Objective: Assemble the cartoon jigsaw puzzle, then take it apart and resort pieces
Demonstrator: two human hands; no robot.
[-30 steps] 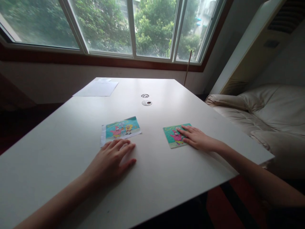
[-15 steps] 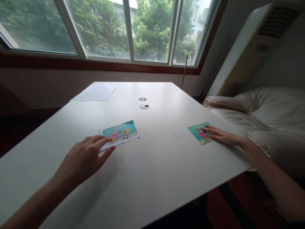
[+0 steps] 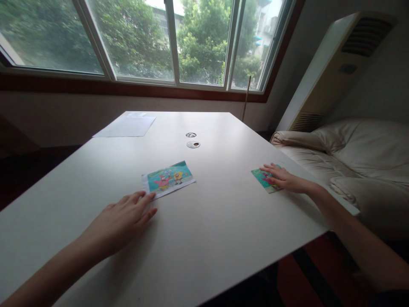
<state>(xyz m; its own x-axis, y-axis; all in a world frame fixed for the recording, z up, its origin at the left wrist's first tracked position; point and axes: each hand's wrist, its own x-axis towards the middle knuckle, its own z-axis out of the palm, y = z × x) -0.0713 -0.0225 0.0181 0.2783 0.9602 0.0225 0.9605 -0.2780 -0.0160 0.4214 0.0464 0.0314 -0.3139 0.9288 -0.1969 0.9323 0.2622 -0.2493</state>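
Observation:
A cartoon picture printed on paper with white margins (image 3: 171, 178) lies on the white table (image 3: 204, 238), left of the middle. At its lower left corner my left hand (image 3: 123, 219) rests with fingers stretched, the fingertips touching the paper's edge. Farther right lies a smaller green and pink cartoon card (image 3: 260, 175). My right hand (image 3: 283, 178) is laid over that card with its fingers spread, hiding much of its right side. Neither hand grips anything.
White paper sheets (image 3: 126, 126) lie at the table's far left. Two round cable-hole covers (image 3: 193, 145) are set into the tabletop. A cream leather sofa (image 3: 358, 149) stands right of the table, before a tall air conditioner (image 3: 329, 72). Windows (image 3: 204, 47) line the far wall.
The left picture has slid a little to the right, and my left hand now touches its corner rather than covering its left part. My right hand has shifted left over the card.

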